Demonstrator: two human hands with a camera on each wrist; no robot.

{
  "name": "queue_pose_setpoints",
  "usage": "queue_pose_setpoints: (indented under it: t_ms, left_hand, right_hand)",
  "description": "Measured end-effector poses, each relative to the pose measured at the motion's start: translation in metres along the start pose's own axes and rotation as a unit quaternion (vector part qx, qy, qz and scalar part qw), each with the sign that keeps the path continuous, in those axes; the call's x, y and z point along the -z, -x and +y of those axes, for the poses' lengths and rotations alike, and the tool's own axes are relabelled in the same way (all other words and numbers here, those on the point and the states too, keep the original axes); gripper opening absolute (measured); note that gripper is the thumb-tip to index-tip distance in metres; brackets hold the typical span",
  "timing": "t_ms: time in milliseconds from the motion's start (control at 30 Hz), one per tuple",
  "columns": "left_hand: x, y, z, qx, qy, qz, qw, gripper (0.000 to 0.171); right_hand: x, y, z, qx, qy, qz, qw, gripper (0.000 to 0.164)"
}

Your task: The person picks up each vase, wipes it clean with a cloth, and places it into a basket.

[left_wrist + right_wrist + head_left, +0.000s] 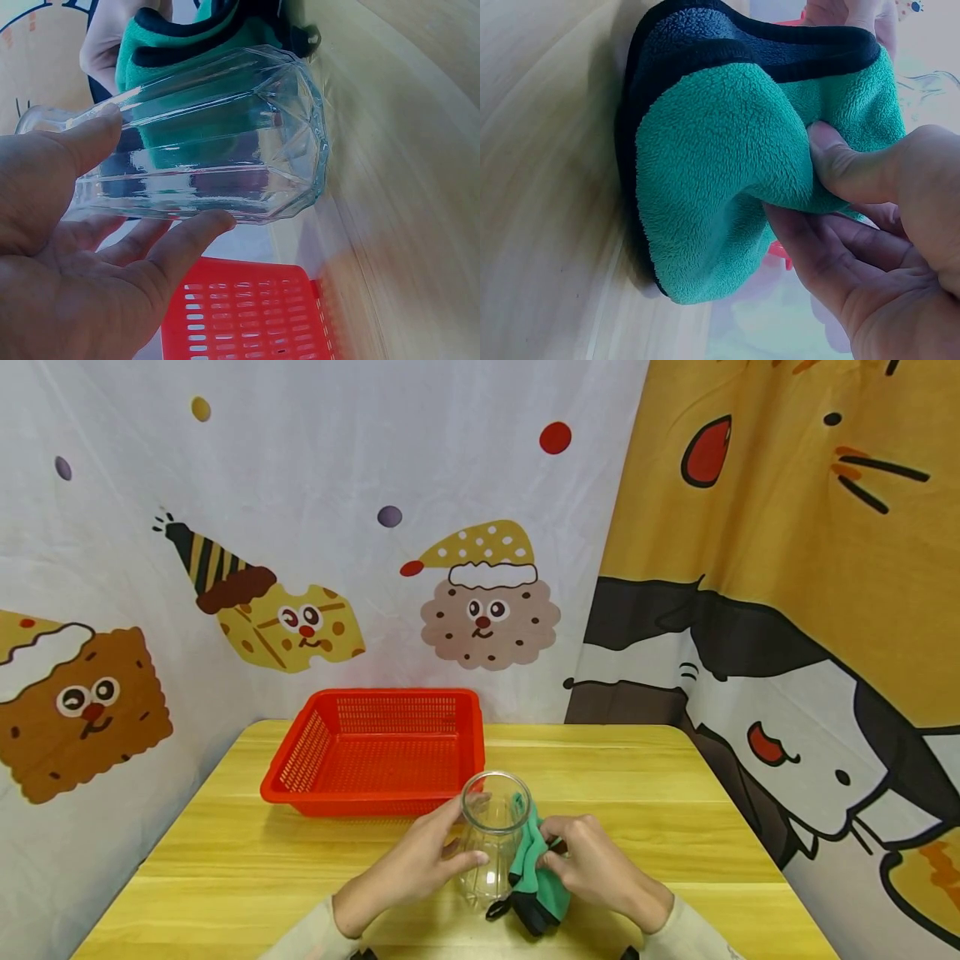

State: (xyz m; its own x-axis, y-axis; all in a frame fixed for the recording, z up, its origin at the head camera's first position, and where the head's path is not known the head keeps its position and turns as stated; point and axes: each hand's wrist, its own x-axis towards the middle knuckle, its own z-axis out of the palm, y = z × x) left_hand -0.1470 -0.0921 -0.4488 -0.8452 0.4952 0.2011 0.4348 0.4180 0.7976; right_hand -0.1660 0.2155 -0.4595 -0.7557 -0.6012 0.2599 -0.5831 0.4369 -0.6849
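Observation:
A clear glass vase [480,887] with a round rim and ribbed sides stands near the front of the table. My left hand [422,858] grips it from the left, thumb on one side and fingers on the other. The left wrist view shows the faceted base of the glass vase [289,142] close to the tabletop. Right beside the glass, my right hand [596,867] pinches a folded green towel [553,897] with black edging. In the right wrist view the green towel [697,150] has a fluffy face and a grey-blue reverse, thumb and fingers gathering one fold.
Behind the vase, to the left, a red plastic basket [397,797] with slotted walls sits on the yellow wood-grain table [637,777]. A cartoon-printed curtain [322,460] hangs along the table's back and sides.

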Motion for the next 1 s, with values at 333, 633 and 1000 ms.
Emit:
queue_pose_setpoints:
  t_ms: [333,633,1000]
  left_hand:
    - [-0.001,0.0,-0.001,0.006,0.005,-0.001,1.0,0.076]
    - [-0.001,0.0,-0.001,0.002,0.004,-0.002,1.0,0.077]
    - [-0.002,0.0,-0.002,-0.002,0.0,0.003,1.0,0.076]
  right_hand:
    - [0.002,0.0,-0.004,0.003,0.016,0.019,1.0,0.019]
    - [0.003,-0.001,-0.009,0.012,0.027,0.037,0.999,0.024]
    - [0.005,-0.004,-0.012,0.037,0.026,0.063,0.997,0.028]
